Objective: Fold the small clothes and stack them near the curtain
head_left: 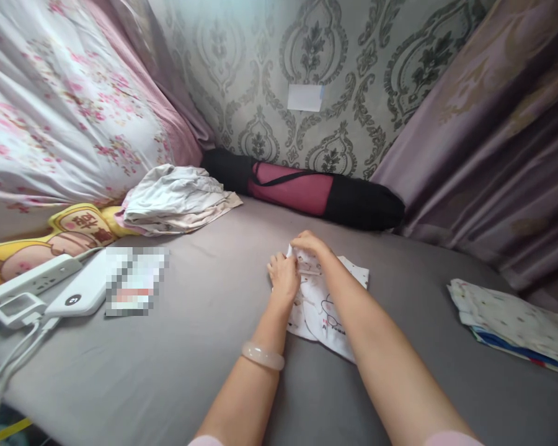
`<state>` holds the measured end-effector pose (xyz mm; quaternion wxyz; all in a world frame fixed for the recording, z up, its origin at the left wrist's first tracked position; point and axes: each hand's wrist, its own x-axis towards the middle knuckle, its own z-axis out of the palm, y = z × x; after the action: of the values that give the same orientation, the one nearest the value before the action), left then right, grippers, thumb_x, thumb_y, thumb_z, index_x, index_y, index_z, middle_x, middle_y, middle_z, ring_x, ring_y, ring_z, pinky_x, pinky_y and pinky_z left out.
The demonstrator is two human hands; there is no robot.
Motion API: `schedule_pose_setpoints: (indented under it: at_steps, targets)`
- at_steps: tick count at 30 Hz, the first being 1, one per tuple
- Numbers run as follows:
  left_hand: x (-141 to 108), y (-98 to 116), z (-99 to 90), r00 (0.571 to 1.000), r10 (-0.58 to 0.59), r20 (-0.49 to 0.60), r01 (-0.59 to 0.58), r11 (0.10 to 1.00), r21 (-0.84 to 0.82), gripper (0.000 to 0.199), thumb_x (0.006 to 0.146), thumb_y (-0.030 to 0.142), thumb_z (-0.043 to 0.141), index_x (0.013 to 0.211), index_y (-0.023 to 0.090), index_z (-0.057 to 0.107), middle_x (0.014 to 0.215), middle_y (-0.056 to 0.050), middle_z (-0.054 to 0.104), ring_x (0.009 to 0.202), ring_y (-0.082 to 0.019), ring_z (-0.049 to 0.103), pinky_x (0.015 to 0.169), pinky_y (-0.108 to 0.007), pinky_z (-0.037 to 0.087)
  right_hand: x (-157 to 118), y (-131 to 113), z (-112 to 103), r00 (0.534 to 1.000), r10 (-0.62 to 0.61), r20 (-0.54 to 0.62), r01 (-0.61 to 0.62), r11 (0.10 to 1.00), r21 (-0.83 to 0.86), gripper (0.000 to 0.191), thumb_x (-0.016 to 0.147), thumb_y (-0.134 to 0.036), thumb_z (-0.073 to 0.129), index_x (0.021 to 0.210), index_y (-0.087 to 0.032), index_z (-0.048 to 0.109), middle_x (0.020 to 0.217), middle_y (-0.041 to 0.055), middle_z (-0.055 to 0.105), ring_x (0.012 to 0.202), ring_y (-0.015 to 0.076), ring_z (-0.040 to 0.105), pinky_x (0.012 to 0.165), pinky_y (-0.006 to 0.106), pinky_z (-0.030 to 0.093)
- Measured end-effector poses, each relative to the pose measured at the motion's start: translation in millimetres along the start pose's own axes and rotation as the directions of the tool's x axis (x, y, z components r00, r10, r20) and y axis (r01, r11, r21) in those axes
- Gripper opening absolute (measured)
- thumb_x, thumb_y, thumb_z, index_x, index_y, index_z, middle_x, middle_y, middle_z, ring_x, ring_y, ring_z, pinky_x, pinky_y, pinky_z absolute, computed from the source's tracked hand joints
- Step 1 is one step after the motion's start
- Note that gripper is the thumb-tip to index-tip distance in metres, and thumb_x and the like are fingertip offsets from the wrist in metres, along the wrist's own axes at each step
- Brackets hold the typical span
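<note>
A small white garment with little prints and a cartoon outline lies partly folded on the grey sheet, in front of me. At its far edge my right hand pinches the fabric and lifts a corner slightly. My left hand, just left of it, has its fingers curled on the garment's left side. Part of the cloth is covered by my right forearm. On my left wrist sits a pale bangle.
A black and dark-pink long bag lies along the wall. Left are a crumpled cloth pile, a yellow cushion, a power strip, a white power bank and cables. Folded clothes lie right, on the grey sheet.
</note>
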<state>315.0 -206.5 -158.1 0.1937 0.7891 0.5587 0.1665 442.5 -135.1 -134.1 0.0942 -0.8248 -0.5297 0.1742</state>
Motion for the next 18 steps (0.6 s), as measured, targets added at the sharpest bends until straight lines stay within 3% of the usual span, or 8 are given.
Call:
schedule_pose_setpoints:
  at_steps: [3, 12, 18]
  targets:
    - [1, 1, 0.3, 1.0, 0.003, 0.026, -0.003, 1.0, 0.018, 0.031, 0.089, 0.018, 0.042, 0.107, 0.026, 0.067, 0.112, -0.012, 0.057, 0.108, -0.03, 0.049, 0.088, -0.041, 0.04, 6, 3, 7, 1.0, -0.015, -0.009, 0.015, 1.0, 0.021, 0.015, 0.075, -0.024, 0.062, 0.082, -0.018, 0.074, 0.071, 0.001, 0.069, 0.073, 0.0169, 0.064, 0.066, 0.022, 0.044]
    - [5, -1, 0.8, 0.998, 0.001, 0.069, -0.005, 0.998, 0.068, 0.03, 0.087, 0.019, 0.045, 0.11, 0.021, 0.064, 0.115, -0.015, 0.058, 0.109, -0.032, 0.05, 0.087, -0.043, 0.039, -13, 13, 35, 0.973, -0.069, -0.219, 0.072, 0.997, 0.005, 0.025, 0.092, -0.034, 0.051, 0.104, -0.025, 0.071, 0.116, 0.0067, 0.067, 0.114, 0.0213, 0.055, 0.096, 0.032, 0.037]
    - [11, -5, 1.7, 0.997, -0.048, -0.057, 0.044, 0.997, -0.059, 0.037, 0.093, 0.023, 0.037, 0.121, 0.022, 0.06, 0.118, -0.013, 0.061, 0.111, -0.031, 0.05, 0.092, -0.045, 0.037, -22, 22, 13, 0.962, -0.112, -0.249, 0.12, 0.993, 0.015, 0.033, 0.094, -0.022, 0.042, 0.117, -0.025, 0.066, 0.118, 0.0042, 0.068, 0.11, 0.0175, 0.059, 0.091, 0.024, 0.041]
